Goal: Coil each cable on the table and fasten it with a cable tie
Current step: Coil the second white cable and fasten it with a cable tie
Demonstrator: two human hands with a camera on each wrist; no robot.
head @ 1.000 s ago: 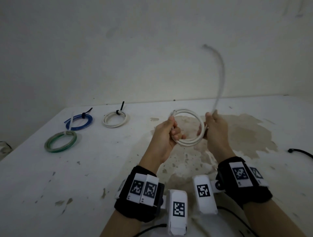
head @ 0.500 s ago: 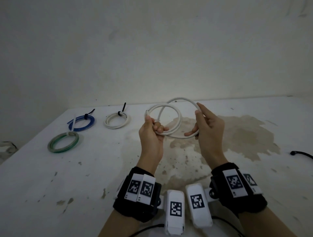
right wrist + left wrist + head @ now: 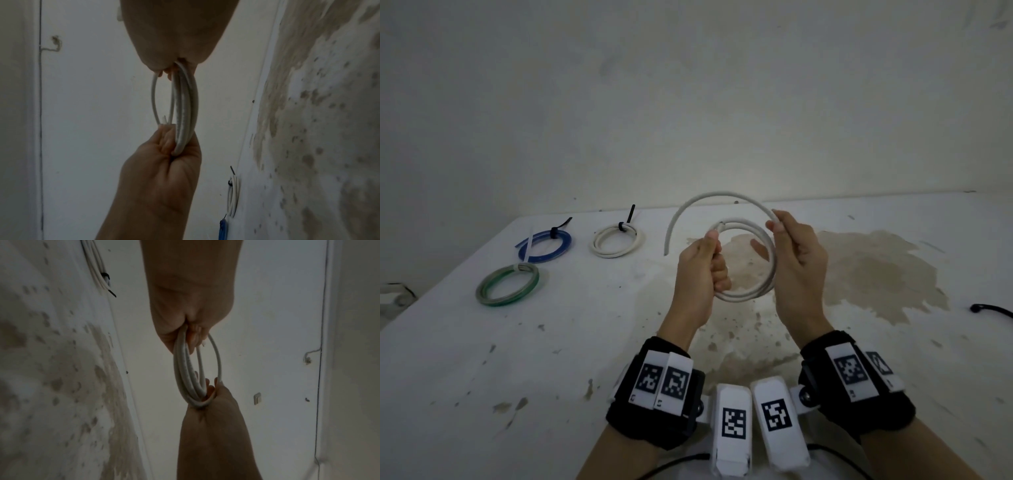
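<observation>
A white cable (image 3: 758, 292) is held in the air above the table (image 3: 551, 359), wound into a coil of a few turns. My left hand (image 3: 714, 247) grips the coil's left side in a fist. My right hand (image 3: 774, 226) pinches the cable at the coil's top right, and its other fingers pass through the ring. From that pinch the loose tail (image 3: 710, 196) arcs over the top and ends down at the left. The left wrist view shows the coil (image 3: 186, 369) edge-on between both hands. The right wrist view shows the coil (image 3: 183, 105) the same way.
Three tied coils lie at the table's far left: blue (image 3: 545, 241), white (image 3: 617, 240) with a black tie, green (image 3: 508, 285). A black cable tie (image 3: 993, 310) lies at the right edge. A brown stain (image 3: 876, 274) covers the middle right. A wall stands behind.
The tail that stood up at the right has swung over the coil's top toward the left. Both hands kept hold of the cable and rose slightly.
</observation>
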